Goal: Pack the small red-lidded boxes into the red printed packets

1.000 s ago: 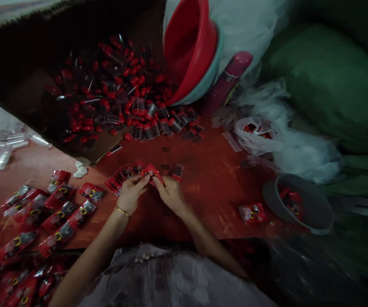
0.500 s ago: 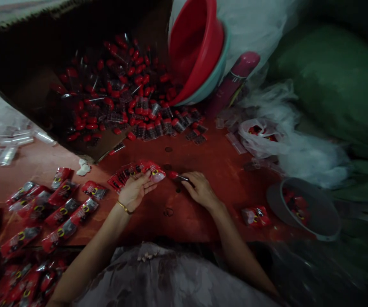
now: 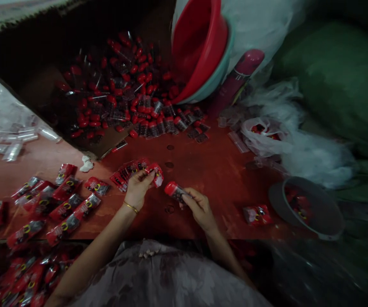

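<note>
My left hand (image 3: 138, 189) pinches a red printed packet (image 3: 156, 174) between thumb and fingers, lifted at the right end of a fanned row of like packets (image 3: 123, 175) on the red table. In my right hand (image 3: 200, 207) is a small clear case with a red cap (image 3: 174, 190), its cap pointing left toward the packet but apart from it. Dark contents show through the case's clear part; my fingers cover its lower end.
A cardboard box (image 3: 39, 111) lies open with a heap of red-capped cases (image 3: 139, 81). Filled packets (image 3: 65, 209) lie at left. Nested red (image 3: 214, 55) and blue basins (image 3: 225, 64), a pink spray can (image 3: 235, 81), plastic bags (image 3: 312, 145) and a grey tub (image 3: 276, 200) stand right.
My left hand has drawn one packet up from the row, its fingers now closed on it. My right hand has turned the red-capped case and brought it slightly nearer to me.
</note>
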### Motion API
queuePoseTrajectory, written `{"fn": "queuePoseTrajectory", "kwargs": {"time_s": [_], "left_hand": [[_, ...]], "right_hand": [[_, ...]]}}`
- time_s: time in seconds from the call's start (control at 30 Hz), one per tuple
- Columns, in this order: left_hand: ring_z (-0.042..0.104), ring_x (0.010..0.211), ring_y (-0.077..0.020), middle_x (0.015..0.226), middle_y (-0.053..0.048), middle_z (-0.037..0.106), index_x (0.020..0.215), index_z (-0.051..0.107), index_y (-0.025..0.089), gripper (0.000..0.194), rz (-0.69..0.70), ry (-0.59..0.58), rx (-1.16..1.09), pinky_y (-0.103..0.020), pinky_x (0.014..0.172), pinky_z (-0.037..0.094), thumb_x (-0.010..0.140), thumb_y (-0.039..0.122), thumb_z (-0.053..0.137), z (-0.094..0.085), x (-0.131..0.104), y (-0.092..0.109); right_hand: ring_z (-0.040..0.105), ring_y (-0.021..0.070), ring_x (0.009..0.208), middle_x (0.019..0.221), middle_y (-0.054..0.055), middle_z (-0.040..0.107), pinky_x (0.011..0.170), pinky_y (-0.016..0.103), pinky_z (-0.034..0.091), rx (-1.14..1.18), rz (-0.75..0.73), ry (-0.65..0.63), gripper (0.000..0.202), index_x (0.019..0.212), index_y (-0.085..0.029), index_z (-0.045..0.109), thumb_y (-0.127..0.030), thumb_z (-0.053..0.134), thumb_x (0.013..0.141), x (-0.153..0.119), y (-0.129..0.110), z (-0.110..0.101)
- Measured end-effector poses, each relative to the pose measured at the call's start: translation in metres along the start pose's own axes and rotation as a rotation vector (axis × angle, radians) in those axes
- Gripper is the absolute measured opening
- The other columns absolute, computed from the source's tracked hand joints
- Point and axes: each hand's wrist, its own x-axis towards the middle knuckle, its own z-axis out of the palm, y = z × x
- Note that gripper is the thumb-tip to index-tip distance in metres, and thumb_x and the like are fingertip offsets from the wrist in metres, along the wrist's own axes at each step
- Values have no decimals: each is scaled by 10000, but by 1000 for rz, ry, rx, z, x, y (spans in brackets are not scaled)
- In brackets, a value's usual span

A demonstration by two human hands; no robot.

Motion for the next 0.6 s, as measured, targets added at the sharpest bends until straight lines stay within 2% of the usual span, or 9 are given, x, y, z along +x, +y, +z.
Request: {"fn": "queuePoseTrajectory", "kwargs": {"time_s": [0.23, 0.43, 0.6], "left_hand": [[581, 654, -96, 695, 11, 683, 702, 690, 157, 298, 99, -64, 25, -228, 698, 450, 467, 288, 817, 0, -1, -4], [603, 762, -149, 800, -21, 712, 796, 718, 163, 281, 185, -149, 206, -276, 800, 444, 562, 310, 770, -7, -2, 1], [600, 777, -169, 810, -27, 712, 794, 724, 176, 209, 264, -217, 343, -279, 792, 443, 622, 296, 730, -14, -1, 2]], "right_hand": [[472, 93, 455, 535, -38, 520, 469, 207, 385, 96, 88, -54, 240, 729, -185, 571, -388, 487, 823, -7, -10, 11], [461, 90, 437, 502, -45, 498, 442, 197, 368, -14, 115, -9, 219, 718, -187, 576, -375, 502, 802, -7, -16, 10], [449, 83, 420, 489, -49, 489, 420, 188, 362, 2, 151, -1, 219, 715, -183, 578, -376, 509, 790, -5, -15, 9]]}}
